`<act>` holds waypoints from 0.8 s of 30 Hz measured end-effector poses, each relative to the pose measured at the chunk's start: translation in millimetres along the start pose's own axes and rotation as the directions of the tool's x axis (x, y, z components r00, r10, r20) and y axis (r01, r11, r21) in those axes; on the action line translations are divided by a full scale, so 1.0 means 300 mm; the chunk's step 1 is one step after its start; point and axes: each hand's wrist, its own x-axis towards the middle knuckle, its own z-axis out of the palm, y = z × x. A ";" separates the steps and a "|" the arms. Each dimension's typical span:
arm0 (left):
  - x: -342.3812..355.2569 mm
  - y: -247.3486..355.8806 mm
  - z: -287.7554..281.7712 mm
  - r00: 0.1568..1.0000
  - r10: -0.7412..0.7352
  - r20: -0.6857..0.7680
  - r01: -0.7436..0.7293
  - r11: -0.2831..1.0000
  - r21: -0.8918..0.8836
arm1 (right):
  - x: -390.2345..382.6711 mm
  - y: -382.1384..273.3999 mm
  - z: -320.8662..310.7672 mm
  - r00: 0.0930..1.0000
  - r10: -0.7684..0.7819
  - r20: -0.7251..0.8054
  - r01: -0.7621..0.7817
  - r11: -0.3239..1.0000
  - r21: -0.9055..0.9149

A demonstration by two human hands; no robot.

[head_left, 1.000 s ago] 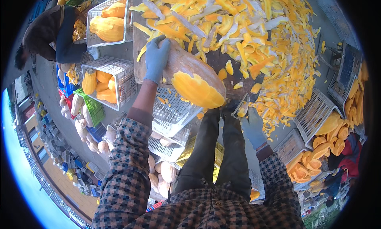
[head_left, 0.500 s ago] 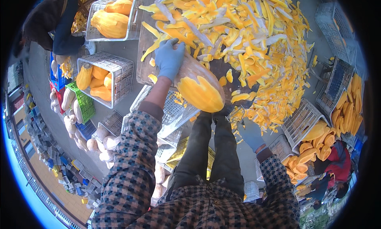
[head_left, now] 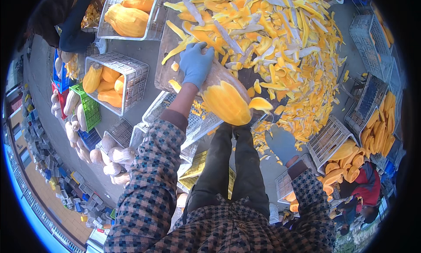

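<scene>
The left hand (head_left: 197,65) grasps a squash (head_left: 227,105) by its unpeeled end. The squash slants from eleven to five o'clock over the near edge of the bench (head_left: 164,73), its bare yellow end toward the legs (head_left: 246,167). A curl of peel (head_left: 260,104) sits between three and four o'clock of it. Near half past four, the right hand (head_left: 282,144) grips a thin metal peeler (head_left: 262,119). Peelings (head_left: 280,47) heap up at one o'clock; a white crate (head_left: 142,84) of peeled squashes stands at nine.
</scene>
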 end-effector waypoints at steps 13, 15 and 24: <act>-0.025 -0.084 -0.022 1.000 -0.014 -0.022 0.010 0.978 -0.209 | 0.155 -0.160 0.042 0.979 -0.115 -0.165 0.155 0.955 0.253; -0.028 -0.079 -0.023 1.000 -0.009 -0.029 0.003 0.979 -0.201 | 0.010 -0.046 0.060 0.999 0.051 0.001 -0.050 0.976 0.213; -0.029 -0.092 -0.033 0.997 0.055 -0.048 -0.065 0.967 -0.248 | 0.458 -0.178 -0.038 0.973 -0.230 0.015 0.215 0.928 0.303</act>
